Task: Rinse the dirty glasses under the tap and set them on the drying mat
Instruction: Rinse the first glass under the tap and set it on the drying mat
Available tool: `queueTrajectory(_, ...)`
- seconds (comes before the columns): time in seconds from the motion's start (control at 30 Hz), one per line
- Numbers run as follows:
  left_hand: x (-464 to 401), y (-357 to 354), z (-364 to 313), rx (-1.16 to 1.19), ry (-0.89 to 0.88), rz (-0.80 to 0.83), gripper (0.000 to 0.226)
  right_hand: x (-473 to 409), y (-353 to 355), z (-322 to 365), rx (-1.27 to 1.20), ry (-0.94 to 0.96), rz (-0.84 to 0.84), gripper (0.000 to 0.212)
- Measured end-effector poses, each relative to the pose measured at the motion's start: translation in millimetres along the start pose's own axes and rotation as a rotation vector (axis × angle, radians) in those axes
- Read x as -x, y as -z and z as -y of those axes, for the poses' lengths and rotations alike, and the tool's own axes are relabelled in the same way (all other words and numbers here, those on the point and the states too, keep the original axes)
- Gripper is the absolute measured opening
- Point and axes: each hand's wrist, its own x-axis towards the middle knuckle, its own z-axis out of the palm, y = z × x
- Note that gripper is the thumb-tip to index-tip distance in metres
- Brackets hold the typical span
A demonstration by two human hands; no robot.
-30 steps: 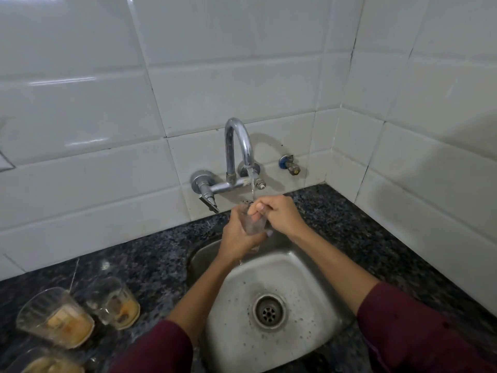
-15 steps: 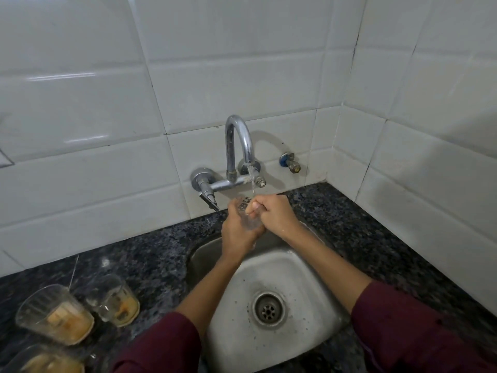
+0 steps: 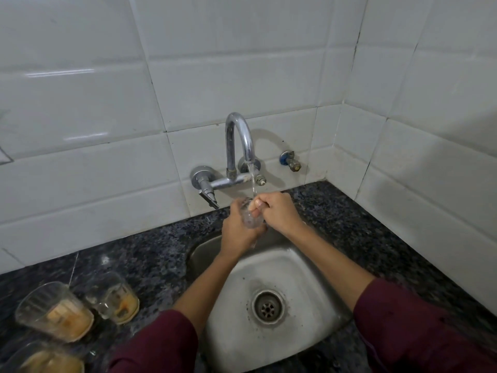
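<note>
A small clear glass [image 3: 249, 216] is held under the running chrome tap [image 3: 240, 141], above the back of the steel sink [image 3: 304, 286]. My left hand [image 3: 238, 232] wraps around the glass from the left. My right hand [image 3: 279, 212] grips its rim from the right, with fingers reaching inside it. Water streams from the spout onto the glass and my fingers. Three dirty glasses with brown residue stand on the dark granite counter at the lower left: one [image 3: 53, 310], a second [image 3: 114, 298] and a third [image 3: 43, 359] cut off by the frame. No drying mat is in view.
White tiled walls meet in a corner at the back right. A small blue-capped valve [image 3: 290, 160] sticks out of the wall right of the tap. The tap's lever handle [image 3: 208, 193] points down at the left. Speckled counter [image 3: 349, 224] surrounds the sink.
Both hands with the glass have stayed under the stream, shifting only slightly; my left hand has slid a little lower around the glass.
</note>
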Motion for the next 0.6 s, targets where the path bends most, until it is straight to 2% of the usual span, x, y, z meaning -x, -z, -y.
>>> queueTrajectory(0.07, 1, -4, 1, -0.078, -0.040, -0.026, 0.082, -2, -2, 1, -0.012, -0.034, -0.023, 0.023)
queueTrajectory(0.13, -3, 1, 1, -0.042, -0.030, 0.083, 0.082, -2, 2, -2, -0.163, -0.110, -0.018, 0.022)
queueTrajectory(0.17, -6, 7, 1, 0.076, 0.015, 0.185, 0.084, -2, 6, -6, -0.265, -0.137, -0.008, 0.022)
queueTrajectory(0.23, -10, 23, -1, 0.457, 0.180, 0.428, 0.079, -1, 11, -13, -0.434, -0.128, 0.035, 0.021)
queueTrajectory(0.27, -10, 27, -3, 0.581, 0.240, 0.524, 0.072, 1, 12, -15, -0.479, -0.110, 0.059, 0.021)
queueTrajectory(0.3, -11, 29, -2, 0.605, 0.259, 0.558, 0.067, 2, 11, -16, -0.480, -0.095, 0.071, 0.021)
queueTrajectory(0.37, -11, 25, -2, 0.540, 0.204, 0.494, 0.063, 2, 9, -16, -0.399, -0.075, 0.064, 0.023)
queueTrajectory(0.5, -6, 12, 0, 0.166, 0.038, 0.231, 0.076, -1, 2, -12, -0.109, -0.049, 0.049, 0.025)
queueTrajectory(0.6, -3, 9, 3, 0.008, 0.023, 0.207, 0.070, -3, -5, -12, -0.015, -0.098, 0.013, 0.025)
